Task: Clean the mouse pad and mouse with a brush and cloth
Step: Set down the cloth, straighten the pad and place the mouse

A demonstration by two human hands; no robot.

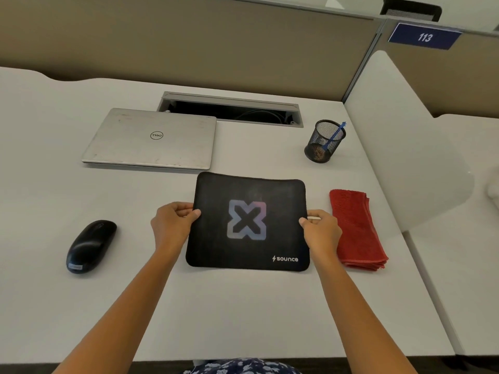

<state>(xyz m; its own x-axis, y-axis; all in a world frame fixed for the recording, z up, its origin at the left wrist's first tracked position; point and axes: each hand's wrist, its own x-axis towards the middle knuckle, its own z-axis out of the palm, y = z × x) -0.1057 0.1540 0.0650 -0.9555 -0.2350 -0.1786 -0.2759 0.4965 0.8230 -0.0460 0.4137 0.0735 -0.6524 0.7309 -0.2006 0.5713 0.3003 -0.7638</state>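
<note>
At the middle of the desk (pixel 243 306), the left hand (pixel 172 224) and right hand (pixel 322 230) each pinch one side edge of the one pad (pixel 247 222), with one mouse (pixel 90 245) well apart at its left, one folded cloth (pixel 356 230) just beside its right, and one closed laptop (pixel 151 139) and one mesh cup (pixel 322 144) behind.

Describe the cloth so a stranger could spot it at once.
On the white desk, find the black mouse pad with the X logo. Just right of it lies the folded cloth. It is the only red thing there; the mesh pen cup behind it is black.
</note>
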